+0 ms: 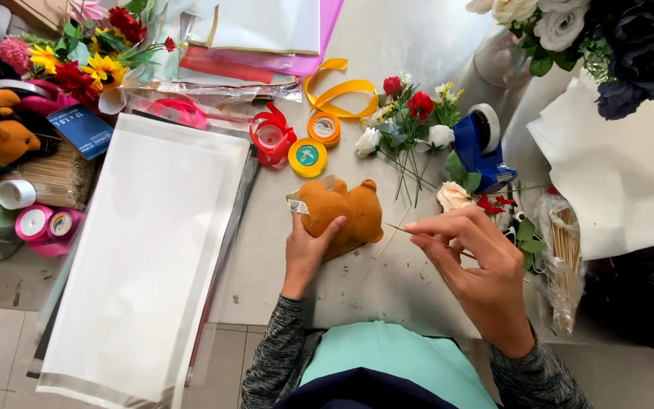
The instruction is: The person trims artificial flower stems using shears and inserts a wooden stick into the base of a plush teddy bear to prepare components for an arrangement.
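My left hand (306, 251) grips a small orange-brown plush bear (346, 213) lying on the grey table, with a white tag at its upper left corner. Just to its right, my right hand (478, 265) pinches a thin wooden skewer (400, 227) whose tip points at the bear's side. A small bunch of red and white artificial flowers (406, 117) lies just beyond the bear.
A stack of large white and clear wrapping sheets (153, 250) lies at the left. Ribbon rolls in red (270, 136), orange (325, 127) and yellow (307, 157) sit behind the bear. A blue tape dispenser (478, 148) and a bag of skewers (565, 257) are at the right.
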